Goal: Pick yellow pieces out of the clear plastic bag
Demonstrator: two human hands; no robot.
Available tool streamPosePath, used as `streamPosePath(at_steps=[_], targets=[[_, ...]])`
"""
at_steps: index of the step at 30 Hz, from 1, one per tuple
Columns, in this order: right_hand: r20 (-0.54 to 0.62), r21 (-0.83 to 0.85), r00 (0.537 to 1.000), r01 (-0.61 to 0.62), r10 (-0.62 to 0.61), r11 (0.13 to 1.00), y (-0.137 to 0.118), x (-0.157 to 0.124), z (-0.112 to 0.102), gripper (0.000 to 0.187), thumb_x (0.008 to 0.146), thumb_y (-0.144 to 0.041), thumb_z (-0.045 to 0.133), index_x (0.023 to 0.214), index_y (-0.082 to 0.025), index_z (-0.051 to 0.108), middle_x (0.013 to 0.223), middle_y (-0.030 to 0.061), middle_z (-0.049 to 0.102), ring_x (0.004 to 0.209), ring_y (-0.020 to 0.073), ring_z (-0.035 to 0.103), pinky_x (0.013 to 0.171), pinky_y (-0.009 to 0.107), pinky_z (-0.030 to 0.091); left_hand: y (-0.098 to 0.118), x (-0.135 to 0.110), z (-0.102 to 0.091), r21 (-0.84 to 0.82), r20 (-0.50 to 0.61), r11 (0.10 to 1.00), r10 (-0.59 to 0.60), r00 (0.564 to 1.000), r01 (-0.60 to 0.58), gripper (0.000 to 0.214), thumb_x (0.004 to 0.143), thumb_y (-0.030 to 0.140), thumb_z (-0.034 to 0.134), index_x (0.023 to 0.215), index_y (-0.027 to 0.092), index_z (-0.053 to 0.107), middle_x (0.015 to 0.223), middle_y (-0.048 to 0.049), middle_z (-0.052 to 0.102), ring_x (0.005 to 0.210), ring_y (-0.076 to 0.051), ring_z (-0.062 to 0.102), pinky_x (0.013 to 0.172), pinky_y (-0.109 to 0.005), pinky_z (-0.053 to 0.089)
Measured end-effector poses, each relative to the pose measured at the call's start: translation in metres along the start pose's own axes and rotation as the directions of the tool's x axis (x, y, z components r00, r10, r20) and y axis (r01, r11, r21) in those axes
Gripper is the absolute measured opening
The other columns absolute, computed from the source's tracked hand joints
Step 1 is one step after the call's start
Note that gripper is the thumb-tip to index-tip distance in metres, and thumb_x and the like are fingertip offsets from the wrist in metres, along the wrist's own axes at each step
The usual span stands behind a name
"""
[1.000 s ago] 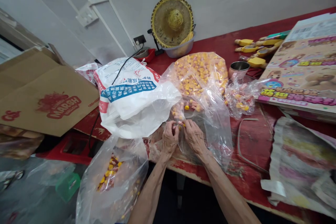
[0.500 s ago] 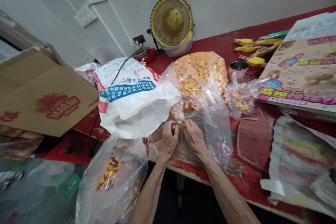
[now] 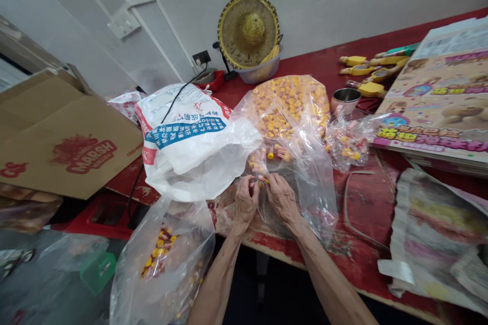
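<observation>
Near the table's front edge, my left hand (image 3: 247, 197) and my right hand (image 3: 281, 197) face each other with fingertips pinched close together. Between them is a small pink-and-yellow piece (image 3: 262, 179), partly covered by the fingers, so its kind is unclear. Just beyond my hands lies a large clear plastic bag (image 3: 316, 183), mouth toward me, heaped with yellow-capped pink pieces (image 3: 292, 104). Some of these spill near its mouth. Another clear bag (image 3: 125, 284) hangs at the lower left, with similar yellow and pink pieces (image 3: 158, 254) inside.
A white printed sack (image 3: 202, 157) lies left of the pieces, beside a cardboard box (image 3: 46, 132). At right are a small filled bag (image 3: 346, 144), a metal cup (image 3: 345, 101), stacked printed cartons (image 3: 438, 91) and a stained cloth (image 3: 438, 233). Behind stands a sombrero (image 3: 249, 30) in a plastic tub (image 3: 263, 72).
</observation>
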State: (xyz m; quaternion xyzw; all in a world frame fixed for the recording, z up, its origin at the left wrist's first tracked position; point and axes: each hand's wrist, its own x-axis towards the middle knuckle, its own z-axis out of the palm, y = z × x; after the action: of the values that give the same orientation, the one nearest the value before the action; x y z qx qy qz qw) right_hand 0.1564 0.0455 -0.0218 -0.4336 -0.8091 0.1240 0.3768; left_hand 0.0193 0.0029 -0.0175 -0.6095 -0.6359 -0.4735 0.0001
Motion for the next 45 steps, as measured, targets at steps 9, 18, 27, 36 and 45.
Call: streamPosePath(at_steps=[9, 18, 27, 36, 45], targets=[[0.006, -0.063, 0.999, 0.032, -0.031, 0.997, 0.001, -0.0012, 0.0008, 0.027, 0.115, -0.02, 0.041, 0.105, -0.02, 0.066, 0.1, 0.0084, 0.069, 0.088, 0.0242, 0.061, 0.079, 0.034, 0.045, -0.0004, 0.0003, -0.0006, 0.01, 0.0, 1.0, 0.011, 1.0, -0.011, 0.012, 0.105, 0.025, 0.054, 0.111, 0.021, 0.064, 0.099, -0.0071, 0.071, 0.082, -0.019, 0.068, 0.077, -0.03, 0.056], [-0.039, -0.08, 0.999, 0.033, -0.036, 0.996, -0.0007, -0.0012, 0.0028, 0.031, 0.118, -0.023, 0.037, 0.104, -0.02, 0.065, 0.101, 0.0093, 0.069, 0.088, 0.0251, 0.061, 0.079, 0.033, 0.046, 0.0043, 0.0018, -0.0005, -0.001, -0.019, 0.998, 0.058, 0.998, -0.058, 0.012, 0.107, 0.025, 0.052, 0.108, 0.022, 0.064, 0.095, -0.0055, 0.069, 0.078, -0.017, 0.065, 0.073, -0.029, 0.054], [-0.041, -0.041, 0.998, 0.037, -0.038, 0.998, 0.0, -0.0004, -0.0008, 0.029, 0.117, -0.022, 0.038, 0.113, -0.02, 0.067, 0.108, 0.0102, 0.069, 0.094, 0.025, 0.063, 0.082, 0.033, 0.049, 0.0058, 0.0038, -0.0046, 0.04, -0.071, 0.992, 0.126, 0.989, -0.124, 0.012, 0.106, 0.019, 0.052, 0.111, 0.021, 0.062, 0.099, -0.0062, 0.068, 0.088, -0.019, 0.067, 0.08, -0.03, 0.055], [-0.04, -0.033, 0.999, 0.023, -0.024, 0.999, 0.0018, -0.0009, 0.0034, 0.033, 0.117, -0.023, 0.037, 0.133, -0.018, 0.065, 0.112, 0.0119, 0.071, 0.096, 0.0258, 0.066, 0.083, 0.035, 0.053, 0.0091, 0.0024, -0.0048, 0.033, -0.061, 0.986, 0.163, 0.985, -0.161, 0.015, 0.106, 0.016, 0.05, 0.114, 0.021, 0.062, 0.1, -0.0062, 0.068, 0.088, -0.019, 0.067, 0.082, -0.03, 0.056], [-0.091, 0.0, 0.995, 0.043, -0.043, 0.999, -0.0001, 0.0005, 0.0004, 0.033, 0.117, -0.023, 0.035, 0.124, -0.017, 0.067, 0.111, 0.012, 0.071, 0.096, 0.0251, 0.066, 0.083, 0.033, 0.052, 0.0063, 0.0017, -0.0015, 0.028, -0.012, 0.989, 0.144, 0.99, -0.143, 0.018, 0.105, 0.016, 0.049, 0.116, 0.021, 0.062, 0.102, -0.0073, 0.068, 0.088, -0.019, 0.067, 0.081, -0.03, 0.056]])
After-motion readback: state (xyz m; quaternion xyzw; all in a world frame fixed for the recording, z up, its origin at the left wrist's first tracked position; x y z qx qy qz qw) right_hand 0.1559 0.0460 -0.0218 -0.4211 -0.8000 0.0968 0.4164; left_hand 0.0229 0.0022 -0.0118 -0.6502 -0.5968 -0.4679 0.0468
